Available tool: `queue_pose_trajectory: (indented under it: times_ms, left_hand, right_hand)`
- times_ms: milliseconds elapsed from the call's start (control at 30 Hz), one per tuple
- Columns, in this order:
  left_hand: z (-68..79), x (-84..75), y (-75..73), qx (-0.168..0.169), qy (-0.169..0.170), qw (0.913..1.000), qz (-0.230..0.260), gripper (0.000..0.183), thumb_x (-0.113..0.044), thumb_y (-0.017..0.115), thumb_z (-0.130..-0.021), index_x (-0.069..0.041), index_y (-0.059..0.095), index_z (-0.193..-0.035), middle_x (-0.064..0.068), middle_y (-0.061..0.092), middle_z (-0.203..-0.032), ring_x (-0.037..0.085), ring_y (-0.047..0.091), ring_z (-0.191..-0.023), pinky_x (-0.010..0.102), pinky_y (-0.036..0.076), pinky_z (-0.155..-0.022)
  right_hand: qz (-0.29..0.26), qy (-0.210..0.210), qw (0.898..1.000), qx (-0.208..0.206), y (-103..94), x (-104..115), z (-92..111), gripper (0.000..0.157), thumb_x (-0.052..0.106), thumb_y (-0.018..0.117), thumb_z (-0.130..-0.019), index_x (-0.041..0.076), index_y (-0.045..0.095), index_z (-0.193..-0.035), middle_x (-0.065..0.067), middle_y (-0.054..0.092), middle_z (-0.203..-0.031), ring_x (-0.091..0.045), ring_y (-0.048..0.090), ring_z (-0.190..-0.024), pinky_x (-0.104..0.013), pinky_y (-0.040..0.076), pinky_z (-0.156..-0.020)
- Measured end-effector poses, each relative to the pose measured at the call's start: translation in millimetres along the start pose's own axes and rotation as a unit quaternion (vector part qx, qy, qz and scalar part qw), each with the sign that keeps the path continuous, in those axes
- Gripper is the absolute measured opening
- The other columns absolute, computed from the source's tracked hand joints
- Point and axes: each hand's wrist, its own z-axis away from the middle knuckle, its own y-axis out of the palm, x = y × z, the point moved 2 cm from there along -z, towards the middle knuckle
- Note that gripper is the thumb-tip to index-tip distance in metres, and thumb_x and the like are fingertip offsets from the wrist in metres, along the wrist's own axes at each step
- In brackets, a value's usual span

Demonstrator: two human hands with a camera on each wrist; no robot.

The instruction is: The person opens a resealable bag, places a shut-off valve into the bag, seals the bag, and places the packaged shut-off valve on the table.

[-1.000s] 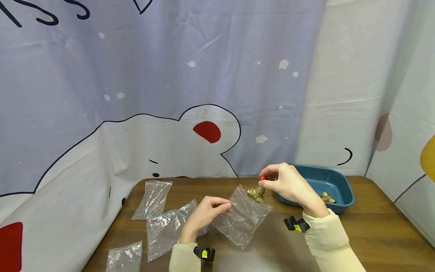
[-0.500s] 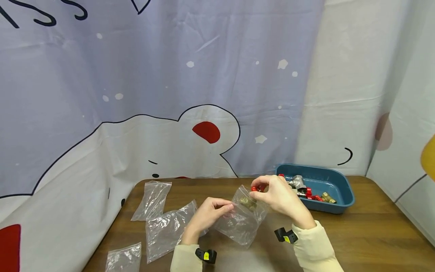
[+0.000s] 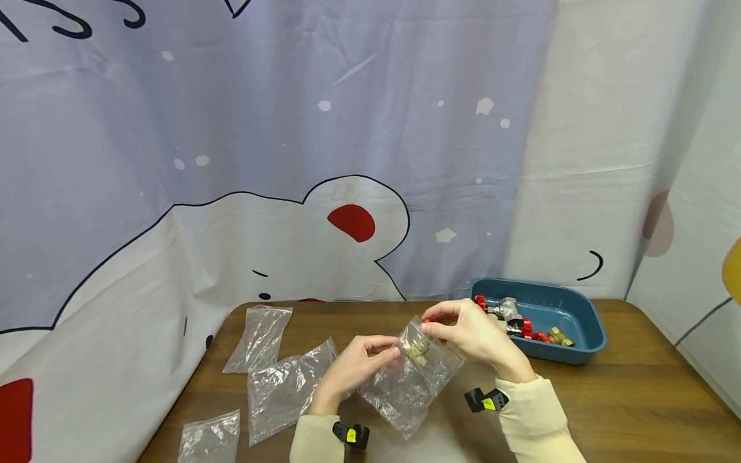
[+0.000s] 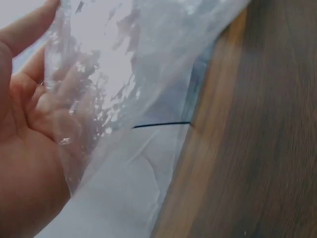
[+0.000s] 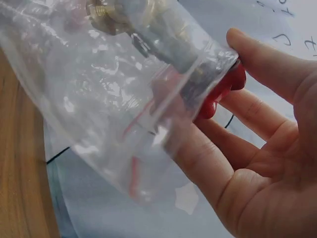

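A clear zip bag (image 3: pixel 413 395) hangs tilted between the two hands above the table. My left hand (image 3: pixel 356 366) pinches one side of its mouth; in the left wrist view the plastic (image 4: pixel 114 64) partly covers the fingers. Inside the bag's upper part sits a brass valve (image 3: pixel 418 354). My right hand (image 3: pixel 471 331) grips the valve's red handle (image 5: pixel 223 94) at the bag's mouth. The right wrist view shows the handle sticking out past the bag's edge, with the brass body (image 5: pixel 168 34) behind the film.
Behind the right hand stands a blue basin (image 3: pixel 570 308) with red-handled valves (image 3: pixel 523 328) and brass fittings (image 3: pixel 558 337) in it. Several more clear bags, such as a large bag (image 3: pixel 283 392) and a small bag (image 3: pixel 210 440), lie on the wooden table (image 3: pixel 654 386) at left.
My right hand has moved left and slightly down, carrying the brass valve from beside the bag's mouth into it. The left hand has stayed almost in place. More of the basin's contents show.
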Motion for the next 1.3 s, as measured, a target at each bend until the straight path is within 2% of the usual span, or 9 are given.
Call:
queue_pose_trajectory:
  times_ms: [200,400,533,700,833,1067,1133,1300]
  left_hand:
    - [-1.4,-3.3,8.6,0.02,-0.012,0.9996,0.014,0.038,-0.025,0.061,-0.098,0.0,0.062,-0.127,0.009,0.07,-0.11,0.016,0.069,-0.086,0.03,0.053,-0.082]
    - [-5.6,-8.5,17.5,0.039,0.008,0.999,0.017,0.023,-0.02,0.061,-0.098,-0.002,0.067,-0.11,0.001,0.069,-0.094,0.011,0.064,-0.081,0.028,0.052,-0.076]
    - [-4.5,-11.9,18.4,0.032,0.01,0.999,0.03,0.024,-0.015,0.062,-0.097,-0.001,0.066,-0.116,0.002,0.069,-0.097,0.011,0.065,-0.082,0.028,0.052,-0.077]
    - [-4.1,-14.2,18.9,0.038,0.014,0.9975,0.058,0.034,-0.012,0.063,-0.096,0.002,0.061,-0.127,0.012,0.069,-0.112,0.013,0.067,-0.091,0.03,0.054,-0.081]
    - [-5.4,-13.2,19.6,0.038,0.02,0.9963,0.074,0.036,-0.009,0.063,-0.096,0.006,0.058,-0.128,0.016,0.067,-0.115,0.013,0.067,-0.094,0.031,0.053,-0.085]
    - [-6.5,-10.8,20.8,0.012,0.018,0.9974,0.068,0.036,-0.008,0.063,-0.095,0.006,0.057,-0.128,0.017,0.066,-0.115,0.015,0.067,-0.096,0.03,0.053,-0.086]
    - [-7.2,-10.5,22.6,0.012,0.018,0.9975,0.068,0.037,-0.005,0.063,-0.095,0.005,0.057,-0.13,0.017,0.066,-0.117,0.017,0.066,-0.099,0.03,0.053,-0.086]
    - [-8.2,-11.8,28.3,0.022,0.015,0.9987,0.043,0.039,-0.001,0.063,-0.093,0.003,0.057,-0.131,0.015,0.066,-0.119,0.018,0.067,-0.101,0.029,0.054,-0.084]
  right_hand:
    - [-0.044,-0.008,0.999,0.024,6.6,-1.3,-2.4,0.022,0.019,0.075,-0.088,0.003,0.072,-0.103,-0.007,0.07,-0.094,-0.017,0.066,-0.078,-0.032,0.057,-0.066]
    - [-0.055,-0.018,0.998,0.035,8.7,1.2,-2.2,0.021,0.016,0.075,-0.088,0.001,0.072,-0.102,-0.009,0.07,-0.094,-0.018,0.065,-0.077,-0.03,0.056,-0.067]
    - [-0.056,-0.012,0.998,0.04,8.3,2.1,-0.8,0.022,0.016,0.074,-0.088,0.001,0.071,-0.103,-0.01,0.07,-0.095,-0.019,0.065,-0.078,-0.03,0.056,-0.067]
    - [-0.059,-0.003,0.997,0.046,8.9,-1.3,-0.8,0.021,0.016,0.075,-0.088,0.001,0.071,-0.102,-0.01,0.07,-0.094,-0.019,0.064,-0.077,-0.031,0.056,-0.064]
    - [-0.067,0.011,0.997,0.046,9.3,-5.7,-1.4,0.021,0.019,0.075,-0.088,0.002,0.071,-0.1,-0.009,0.07,-0.092,-0.018,0.063,-0.072,-0.032,0.055,-0.062]
    - [-0.097,0.027,0.993,0.058,13.0,-10.5,-2.8,0.023,0.017,0.073,-0.089,-0.001,0.068,-0.103,-0.011,0.068,-0.09,-0.019,0.063,-0.072,-0.033,0.056,-0.063]
    - [-0.092,0.02,0.994,0.061,15.6,-10.7,-4.0,0.023,0.015,0.073,-0.09,-0.002,0.067,-0.103,-0.011,0.068,-0.089,-0.018,0.064,-0.073,-0.032,0.056,-0.063]
    - [-0.037,-0.012,0.998,0.048,20.5,-10.3,-6.5,0.018,0.01,0.071,-0.089,-0.001,0.067,-0.102,-0.009,0.068,-0.091,-0.017,0.064,-0.077,-0.028,0.054,-0.064]
